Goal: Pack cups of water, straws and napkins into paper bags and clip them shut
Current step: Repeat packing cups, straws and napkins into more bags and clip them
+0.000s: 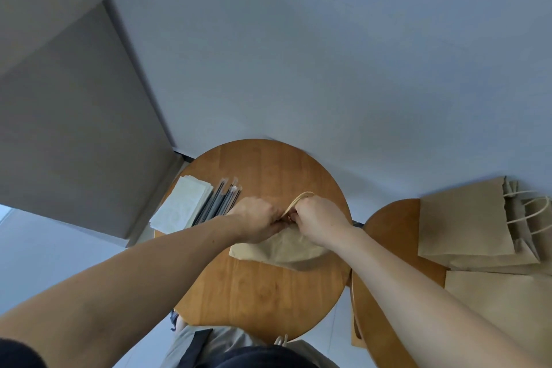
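Observation:
A brown paper bag (283, 251) stands on the round wooden table (257, 293). Its cream twisted handles (300, 199) stick up between my hands. My left hand (257, 222) and my right hand (316, 218) meet at the bag's top edge, fingers curled and pinching it together. A small dark thing shows between the fingertips; I cannot tell what it is. Wrapped straws (219, 205) lie in a row at the table's left, beside a stack of white napkins (183, 206). No cup is in sight.
A second round table (388, 248) on the right carries a pile of flat paper bags (466, 221) with handles. A white wall runs behind both tables and a grey cabinet (74, 113) stands to the left. Another bag's handle (280, 340) shows at my lap.

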`<state>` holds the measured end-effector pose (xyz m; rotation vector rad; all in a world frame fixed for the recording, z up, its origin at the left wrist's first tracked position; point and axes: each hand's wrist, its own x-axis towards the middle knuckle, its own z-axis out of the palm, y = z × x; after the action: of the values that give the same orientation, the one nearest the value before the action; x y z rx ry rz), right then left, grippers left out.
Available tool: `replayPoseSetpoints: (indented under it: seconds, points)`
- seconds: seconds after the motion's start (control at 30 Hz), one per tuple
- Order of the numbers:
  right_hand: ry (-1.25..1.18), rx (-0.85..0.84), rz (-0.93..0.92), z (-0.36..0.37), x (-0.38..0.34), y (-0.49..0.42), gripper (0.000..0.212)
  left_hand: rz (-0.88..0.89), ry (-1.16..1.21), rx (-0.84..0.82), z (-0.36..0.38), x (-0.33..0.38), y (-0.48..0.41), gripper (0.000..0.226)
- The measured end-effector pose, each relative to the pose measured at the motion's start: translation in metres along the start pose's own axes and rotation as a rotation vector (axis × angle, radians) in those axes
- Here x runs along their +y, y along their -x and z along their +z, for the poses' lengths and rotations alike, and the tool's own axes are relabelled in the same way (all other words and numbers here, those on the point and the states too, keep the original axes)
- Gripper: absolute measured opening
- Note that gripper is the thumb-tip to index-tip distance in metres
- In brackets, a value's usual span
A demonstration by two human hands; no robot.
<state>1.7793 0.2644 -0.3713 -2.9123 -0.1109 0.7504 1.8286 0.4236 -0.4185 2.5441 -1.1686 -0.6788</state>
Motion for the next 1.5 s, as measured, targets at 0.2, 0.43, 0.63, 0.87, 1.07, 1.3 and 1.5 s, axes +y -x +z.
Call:
replayPoseSetpoints:
  seconds: [0.2, 0.43, 0.63, 0.87, 1.07, 1.3, 1.5]
  points:
    - [-0.088, -0.016, 0.053, -0.001, 0.005, -0.009, 0.023, -0.011, -0.013, -0.005, 0.000, -0.001, 0.000, 0.037]
    - [-0.033, -0.040, 0.037, -0.003, 0.003, -0.011, 0.022, 0.032, 0.008, 0.024, 0.001, -0.002, -0.001, 0.037]
    - [0.130, 0.038, -0.049, 0.004, -0.001, -0.008, 0.020, -0.010, -0.021, -0.002, 0.003, -0.006, -0.001, 0.041]
    - [0.031, 0.105, -0.112, 0.015, 0.007, -0.004, 0.024, -0.023, -0.003, 0.014, 0.009, -0.007, -0.004, 0.043]
    - [-0.015, 0.038, -0.037, 0.017, 0.004, -0.006, 0.024, -0.003, 0.036, 0.089, 0.013, -0.006, -0.005, 0.033]
    - [0.020, 0.008, -0.039, 0.016, 0.000, -0.006, 0.023, 0.003, -0.029, 0.130, 0.018, -0.003, 0.000, 0.040]
    - [0.012, 0.149, -0.022, 0.036, 0.004, 0.004, 0.028, 0.024, -0.067, 0.123, 0.010, -0.003, 0.000, 0.036]
